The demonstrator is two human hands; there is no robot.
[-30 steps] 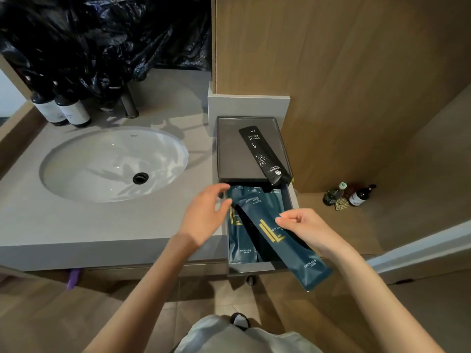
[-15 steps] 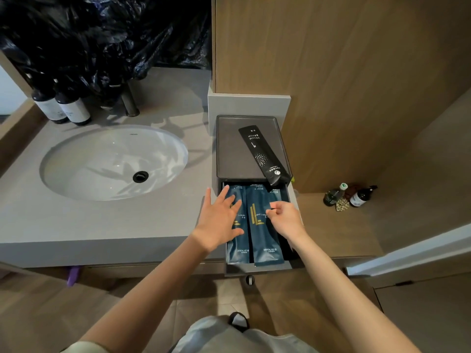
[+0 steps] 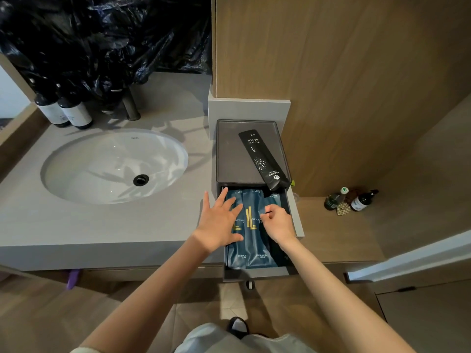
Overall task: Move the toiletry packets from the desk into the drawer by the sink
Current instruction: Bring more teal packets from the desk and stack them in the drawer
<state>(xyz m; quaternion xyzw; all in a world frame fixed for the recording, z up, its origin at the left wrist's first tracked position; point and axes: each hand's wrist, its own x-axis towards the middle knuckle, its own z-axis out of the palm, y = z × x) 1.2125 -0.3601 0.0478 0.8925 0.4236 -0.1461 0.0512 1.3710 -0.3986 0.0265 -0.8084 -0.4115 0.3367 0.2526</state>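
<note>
The drawer [image 3: 260, 272] beside the sink stands pulled out, with dark blue toiletry packets lying lengthwise inside. My left hand [image 3: 220, 222] rests flat with spread fingers on the left packet [image 3: 235, 257]. My right hand [image 3: 277, 224] has curled fingers that pinch the right edge of the middle packet [image 3: 254, 242]. A third blue packet [image 3: 274, 199] shows partly behind my right hand. A black toothbrush packet [image 3: 260, 156] lies slanted on the dark tray [image 3: 229, 154] above the drawer.
The white sink [image 3: 114, 164] is set in the grey counter [image 3: 102, 225] at the left, with a tap [image 3: 132, 105], two dark bottles [image 3: 63, 113] and black plastic sheeting [image 3: 102, 34] behind it. Small bottles [image 3: 351, 200] stand on the low wooden ledge at the right.
My right hand has laid the blue packet that stuck out over the drawer front down inside the drawer. My left hand has moved onto the packets and flattened.
</note>
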